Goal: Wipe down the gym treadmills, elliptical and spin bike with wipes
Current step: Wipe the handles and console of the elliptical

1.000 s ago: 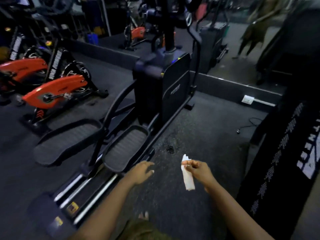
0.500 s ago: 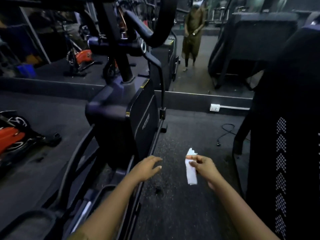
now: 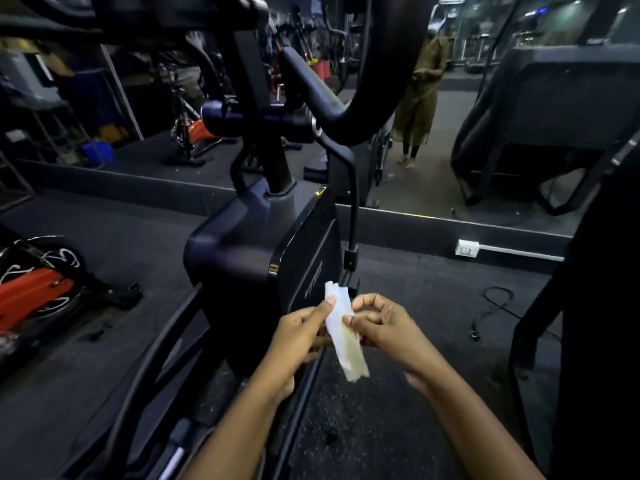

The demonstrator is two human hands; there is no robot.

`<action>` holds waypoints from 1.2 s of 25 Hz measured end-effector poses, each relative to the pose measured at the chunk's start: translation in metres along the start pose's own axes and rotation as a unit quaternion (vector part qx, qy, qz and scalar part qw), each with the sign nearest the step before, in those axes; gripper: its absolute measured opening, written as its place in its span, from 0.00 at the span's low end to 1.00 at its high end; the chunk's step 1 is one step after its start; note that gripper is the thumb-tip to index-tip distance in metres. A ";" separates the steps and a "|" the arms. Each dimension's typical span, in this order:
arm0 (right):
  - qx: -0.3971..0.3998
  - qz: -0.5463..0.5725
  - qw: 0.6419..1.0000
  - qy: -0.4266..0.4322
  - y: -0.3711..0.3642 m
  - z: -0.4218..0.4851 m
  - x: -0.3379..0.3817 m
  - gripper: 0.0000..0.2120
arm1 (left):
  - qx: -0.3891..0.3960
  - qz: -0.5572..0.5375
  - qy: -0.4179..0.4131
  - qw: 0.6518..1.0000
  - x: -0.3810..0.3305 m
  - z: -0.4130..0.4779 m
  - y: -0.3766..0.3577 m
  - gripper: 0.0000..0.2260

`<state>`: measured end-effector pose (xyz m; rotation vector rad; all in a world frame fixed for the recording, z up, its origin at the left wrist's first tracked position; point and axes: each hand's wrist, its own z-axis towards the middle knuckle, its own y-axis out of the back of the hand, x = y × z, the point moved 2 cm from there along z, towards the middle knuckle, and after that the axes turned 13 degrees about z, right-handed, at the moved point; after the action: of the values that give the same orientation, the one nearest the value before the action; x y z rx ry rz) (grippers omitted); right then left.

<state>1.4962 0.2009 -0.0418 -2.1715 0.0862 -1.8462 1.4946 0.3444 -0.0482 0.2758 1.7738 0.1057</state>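
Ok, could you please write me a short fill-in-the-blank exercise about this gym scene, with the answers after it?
1. ____ hands pinch the folded white wipe: the left hand and the right hand.
2. The hands hold the wipe in ____ of the black elliptical machine.
3. The white wall socket sits just ____ the large wall mirror.
Missing words: both; front; below.
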 end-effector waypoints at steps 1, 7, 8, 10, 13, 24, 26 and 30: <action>0.012 -0.004 1.000 -0.007 -0.004 0.001 0.002 0.06 | -0.017 -0.017 0.009 1.000 -0.001 0.000 0.002 0.11; -0.015 -0.021 1.000 -0.012 -0.019 0.005 -0.001 0.11 | -0.050 -0.063 0.037 0.996 0.004 -0.001 0.016 0.07; -0.027 -0.012 1.000 -0.008 -0.020 0.007 0.000 0.10 | -0.044 -0.060 0.037 0.997 0.005 -0.002 0.017 0.07; -0.031 0.021 0.999 -0.018 -0.023 0.009 0.001 0.08 | -0.032 -0.066 0.039 0.997 0.004 -0.002 0.019 0.07; -0.047 0.068 0.996 -0.025 -0.026 0.009 0.001 0.06 | -0.075 -0.055 0.021 0.995 0.008 -0.001 0.019 0.07; -0.128 0.033 0.991 0.029 -0.042 0.008 -0.009 0.02 | -0.228 -0.130 -0.040 0.964 0.010 -0.005 0.020 0.14; -0.175 -0.012 0.983 0.052 -0.039 0.009 -0.011 0.03 | -0.296 -0.096 -0.069 0.948 0.012 -0.008 0.022 0.08; -0.141 -0.051 0.985 0.085 -0.051 0.003 -0.014 0.00 | -0.232 -0.152 -0.058 0.959 0.012 -0.012 0.011 0.06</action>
<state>1.4895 0.2531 -0.0423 -2.2285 0.2946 -2.1908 1.4821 0.3590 -0.0540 -0.3233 1.6007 0.2740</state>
